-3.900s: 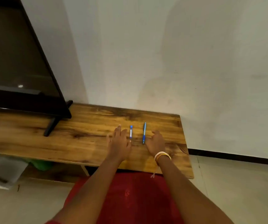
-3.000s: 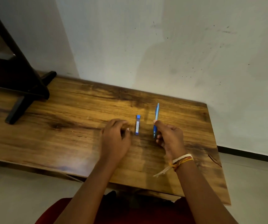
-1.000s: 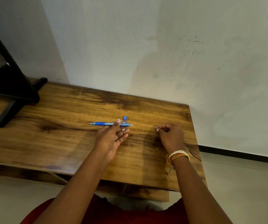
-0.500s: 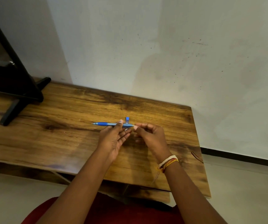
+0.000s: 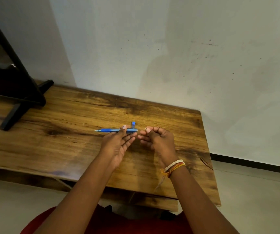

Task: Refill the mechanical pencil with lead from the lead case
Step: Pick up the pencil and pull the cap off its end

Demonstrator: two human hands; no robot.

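Holding: the left hand (image 5: 117, 144) keeps the mechanical pencil (image 5: 115, 130) level above the bench (image 5: 51, 149), the thumb on top of the barrel and the other fingers (image 5: 130, 141) stretched out flat under it.
Pencil axis: the long axis runs from 9 o'clock to 3 o'clock across the view; the writing tip points to 9 o'clock and the rear end points to 3 o'clock, toward the other hand.
Right hand: the right hand (image 5: 156, 141) sits just beside the pencil's rear end, at its 3 o'clock, not touching it. Thumb and forefinger are pressed together as if pinching something thin; whether a lead or a cap is between them is too small to tell.
Lead case: the small blue lead case (image 5: 133, 124) lies on the bench just past the pencil, at 12 o'clock from its rear end, partly hidden behind the barrel.
Nearer hand: the right hand is the nearer one to the pencil's open end and to the lead case.
Likely next move: judging by the line-up, the right hand has to travel toward 9 o'clock, straight along the barrel's axis, to reach the rear opening.
Other things: a black stand (image 5: 17, 105) rests on the bench at far 9 o'clock, well apart.
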